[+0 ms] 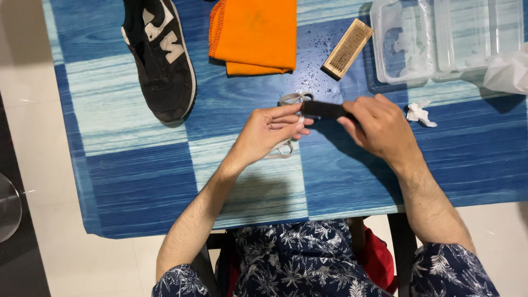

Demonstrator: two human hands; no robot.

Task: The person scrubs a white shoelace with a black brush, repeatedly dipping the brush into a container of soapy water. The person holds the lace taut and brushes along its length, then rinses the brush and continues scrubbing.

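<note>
The table [137, 181] wears a cloth of blue and pale wood-grain squares, and its near edge runs just above the person's patterned shirt.

A black shoe [159, 58] with white markings lies near the far left corner, toe pointing toward the near edge. Just right of it, at the far edge, sits a folded orange cloth [254, 34]. Clear plastic trays [445, 38] fill the far right corner, with a crumpled white bag [509, 71] against their right side. Between cloth and trays a wooden brush [347, 48] lies tilted, bristles up, with water drops on the cloth around it. A small white scrap [419, 113] rests just below the trays.

Both hands meet over the middle of the table. The right hand [379, 126] is curled closed around one end of a dark brush [324, 110], thumb and fingers wrapped on its handle; the other end points left. The left hand [267, 135] is half closed, its fingers [291, 118] bent and drawn together, pinching a pale lace [289, 100] at the brush's free end. The lace loops above the fingertips and shows again below the hand, lying on the table. Whether the left fingertips also touch the brush I cannot tell.
</note>
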